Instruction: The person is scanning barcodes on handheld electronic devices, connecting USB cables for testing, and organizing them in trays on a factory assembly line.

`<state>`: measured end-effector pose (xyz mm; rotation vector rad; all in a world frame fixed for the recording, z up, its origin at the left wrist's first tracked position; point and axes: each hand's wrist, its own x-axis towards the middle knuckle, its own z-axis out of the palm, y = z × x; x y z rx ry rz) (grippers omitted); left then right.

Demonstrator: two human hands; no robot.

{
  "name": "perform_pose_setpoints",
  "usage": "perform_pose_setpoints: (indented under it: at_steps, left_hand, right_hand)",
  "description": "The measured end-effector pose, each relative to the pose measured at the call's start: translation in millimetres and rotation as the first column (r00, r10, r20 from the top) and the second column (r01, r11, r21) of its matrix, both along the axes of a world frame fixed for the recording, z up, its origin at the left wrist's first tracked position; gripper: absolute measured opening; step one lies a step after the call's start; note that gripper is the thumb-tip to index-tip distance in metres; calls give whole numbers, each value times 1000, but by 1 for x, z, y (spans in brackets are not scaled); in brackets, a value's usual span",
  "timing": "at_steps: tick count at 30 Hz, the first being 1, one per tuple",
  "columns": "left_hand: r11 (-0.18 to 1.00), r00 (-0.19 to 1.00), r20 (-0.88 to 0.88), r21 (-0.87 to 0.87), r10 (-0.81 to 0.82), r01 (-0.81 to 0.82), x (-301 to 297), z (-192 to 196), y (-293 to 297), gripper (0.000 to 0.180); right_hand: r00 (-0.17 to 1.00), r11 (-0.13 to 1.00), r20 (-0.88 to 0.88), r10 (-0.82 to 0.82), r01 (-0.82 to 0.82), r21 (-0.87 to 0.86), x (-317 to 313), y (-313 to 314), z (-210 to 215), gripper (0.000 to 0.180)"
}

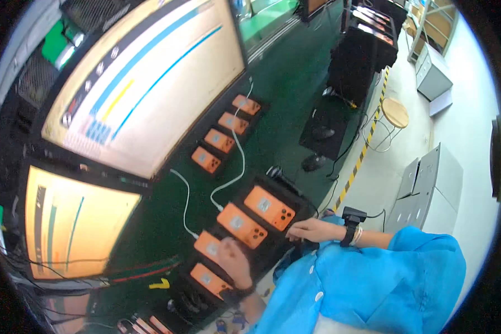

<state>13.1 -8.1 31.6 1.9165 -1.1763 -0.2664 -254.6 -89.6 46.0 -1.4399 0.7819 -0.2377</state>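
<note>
Several orange smartphones lie face down in a black tray (242,195), their camera bumps toward me. My left hand (235,263), smeared by motion, is over one orange phone (207,243) and covers its camera end; whether it touches the phone cannot be told. A white cable (188,214) runs to that phone's far end. The neighbouring phone (240,224) has another white cable (235,181) at its far end. My right hand (313,229) is closed, its fingers curled together beside the near corner of the rightmost phone (269,207), with nothing visible in them.
More orange phones (219,140) lie in a row below a large monitor (161,78); a smaller screen (78,222) stands at left. A black scanner-like device (275,171) and a mouse (313,162) are beyond the tray. A stool (395,113) stands past yellow-black floor tape (357,161).
</note>
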Motion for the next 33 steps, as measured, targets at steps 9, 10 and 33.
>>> perform_pose_setpoints:
  at_steps: [9, 10, 33]
  left_hand:
    - [732, 692, -274, -70, -667, 678, -240, 28, -59, 15]
    - [718, 667, -366, -7, -649, 696, -266, 26, -65, 14]
    - [914, 289, -896, -238, -337, 328, -491, 25, -330, 13]
  right_hand:
    - [974, 975, -80, -210, 203, -87, -172, -28, 17, 41]
    - [964, 962, -83, -253, 242, -128, -197, -30, 13, 41]
    - [869, 798, -32, -494, 439, -412, -560, -229, 52, 33]
